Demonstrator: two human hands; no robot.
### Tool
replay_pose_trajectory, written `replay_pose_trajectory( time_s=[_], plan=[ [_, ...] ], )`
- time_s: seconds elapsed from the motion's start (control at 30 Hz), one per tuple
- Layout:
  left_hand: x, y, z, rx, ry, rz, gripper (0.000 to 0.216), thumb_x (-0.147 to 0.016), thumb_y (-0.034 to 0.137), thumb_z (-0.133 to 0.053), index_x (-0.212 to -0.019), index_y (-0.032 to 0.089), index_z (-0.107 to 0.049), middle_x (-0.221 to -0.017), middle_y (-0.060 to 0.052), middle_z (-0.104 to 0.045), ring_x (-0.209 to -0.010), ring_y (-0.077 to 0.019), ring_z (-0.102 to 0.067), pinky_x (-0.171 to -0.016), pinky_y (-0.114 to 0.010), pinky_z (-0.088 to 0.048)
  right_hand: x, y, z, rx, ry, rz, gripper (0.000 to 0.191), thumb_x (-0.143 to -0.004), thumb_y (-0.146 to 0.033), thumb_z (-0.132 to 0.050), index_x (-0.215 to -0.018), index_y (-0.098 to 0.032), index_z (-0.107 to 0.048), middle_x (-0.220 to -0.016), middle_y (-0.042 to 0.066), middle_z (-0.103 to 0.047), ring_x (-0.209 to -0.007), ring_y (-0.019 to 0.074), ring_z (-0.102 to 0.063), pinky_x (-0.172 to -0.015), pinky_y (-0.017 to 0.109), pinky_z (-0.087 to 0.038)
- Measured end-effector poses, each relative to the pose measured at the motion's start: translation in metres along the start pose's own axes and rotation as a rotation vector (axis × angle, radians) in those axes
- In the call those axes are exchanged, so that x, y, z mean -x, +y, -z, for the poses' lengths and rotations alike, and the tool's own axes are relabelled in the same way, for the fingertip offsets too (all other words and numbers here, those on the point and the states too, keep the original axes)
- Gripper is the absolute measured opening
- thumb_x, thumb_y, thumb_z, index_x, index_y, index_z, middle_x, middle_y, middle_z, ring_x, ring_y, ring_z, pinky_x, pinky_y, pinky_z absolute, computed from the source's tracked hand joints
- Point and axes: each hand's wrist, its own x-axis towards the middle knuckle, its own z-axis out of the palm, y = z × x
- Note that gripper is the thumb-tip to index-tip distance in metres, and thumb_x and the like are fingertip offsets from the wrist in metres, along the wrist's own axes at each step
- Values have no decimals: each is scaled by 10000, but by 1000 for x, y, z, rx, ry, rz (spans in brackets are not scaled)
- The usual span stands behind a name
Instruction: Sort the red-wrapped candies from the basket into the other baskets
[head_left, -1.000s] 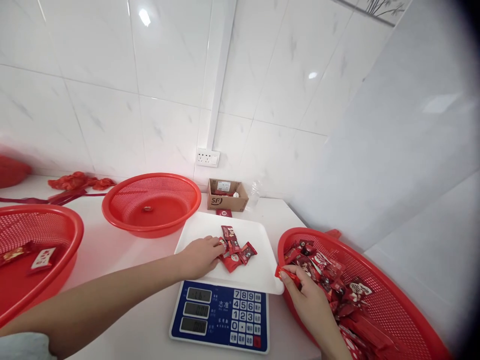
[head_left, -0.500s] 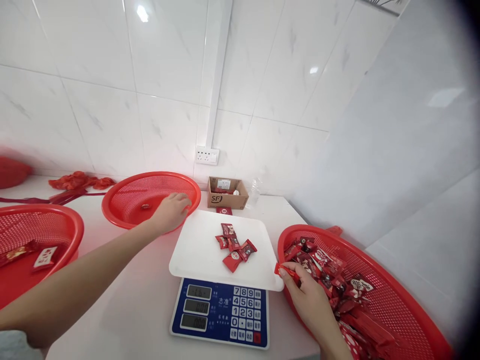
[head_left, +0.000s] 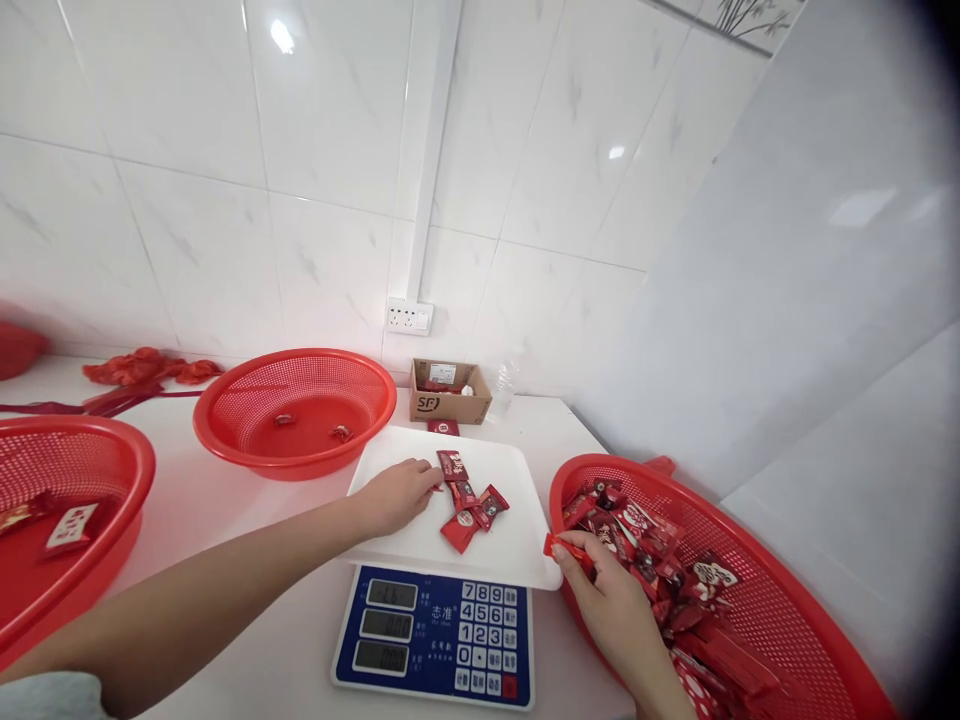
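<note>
My right hand point(head_left: 613, 597) pinches a packet point(head_left: 576, 553); slackening could drop it. My left hand point(head_left: 397, 498) curls by sweets point(head_left: 464, 496), hold unclear; a nudge could scatter them.

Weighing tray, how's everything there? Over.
Left hand at small packet, grip unclear. Right hand pinching red packet. Four other packets on tray between them.

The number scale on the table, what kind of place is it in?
Probably a small workroom or a shop's back room, though I can't be sure. It has a digital scale, red plastic baskets holding small wrapped packets, and a white tiled wall.
</note>
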Motion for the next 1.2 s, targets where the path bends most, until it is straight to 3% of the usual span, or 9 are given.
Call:
replay_pose_trajectory(
  time_s=[0.1, 0.23, 0.33, 0.43, 0.57, 0.67, 0.77, 1.0, 1.2],
  plan=[
    [6, -22, 19, -64, 56, 121, 230, -891, 144, -375, -1011, 199, -563, -977, -68, -647, -892, -195, -619, -742, -289, -467, 0, 0, 0, 3, -8, -2, 379, -828, -543, -396, -939, -244, -601, -926, 51, -735, -793, 244, -674, -712, 321, -493],
    [11, -63, 54, -178, 181, 301, 275, -891, 128, -320, -1006, 174, -565, -976, -112, -627, -959, -261, -585, -789, -377, -443, 0, 1, -1, 9, -11, 3, 369, -832, -531, -394, -941, -245, -600, -944, 54, -733, -826, 249, -675, -719, 322, -493],
    [9, -76, 64, -213, 201, 304, 297, -873, 104, -320, -1005, 143, -584, -1030, -141, -623, -1038, -292, -551, -878, -445, -405, 0, 2, -2, 12, -4, 3, 368, -833, -525, -395, -947, -243, -601, -939, 56, -735, -817, 254, -677, -711, 327, -493],
    [1, -60, 51, -181, 117, 142, 340, -837, 68, -378, -1099, 149, -578, -1184, -121, -601, -1163, -256, -495, -982, -405, -366, -1, 3, -2, 7, -1, 5, 365, -833, -521, -397, -941, -240, -604, -932, 58, -738, -806, 256, -679, -706, 331, -493],
    [-15, -22, 18, -113, -45, -122, 563, -774, 4, -425, -1294, 218, -464, -1419, -52, -447, -1342, -203, -323, -1087, -370, -268, 0, 1, -2, -12, 3, 11, 357, -837, -516, -403, -937, -241, -608, -955, 58, -736, -832, 254, -676, -705, 322, -494],
    [-28, -6, 3, -76, -122, -242, 640, -742, -1, -452, -1331, 247, -426, -1433, -29, -433, -1351, -208, -314, -1093, -394, -260, 1, 0, -2, -17, -1, 11, 364, -842, -515, -400, -944, -237, -611, -943, 59, -737, -789, 245, -673, -699, 323, -493],
    [-36, -6, -3, -56, -118, -272, 508, -782, 43, -454, -1251, 229, -514, -1332, -54, -535, -1275, -210, -418, -1054, -374, -322, 2, 2, -2, -29, 2, 18, 367, -842, -509, -405, -955, -233, -619, -951, 63, -738, -808, 246, -675, -700, 322, -492],
    [-24, -21, -4, -106, -14, -115, 459, -764, -35, -410, -1121, 185, -595, -1144, -96, -619, -1067, -223, -550, -876, -331, -466, 3, 4, -2, -21, -7, 14, 372, -832, -531, -405, -934, -235, -607, -958, 64, -736, -802, 250, -675, -700, 326, -492],
    [-8, -57, 38, -134, 205, 163, 455, -811, -5, -330, -1158, 179, -559, -1172, -110, -590, -1096, -248, -530, -890, -365, -450, 3, 0, -1, -28, 5, 8, 360, -826, -517, -419, -932, -238, -620, -913, 55, -740, -755, 240, -671, -670, 313, -495]
  ],
)
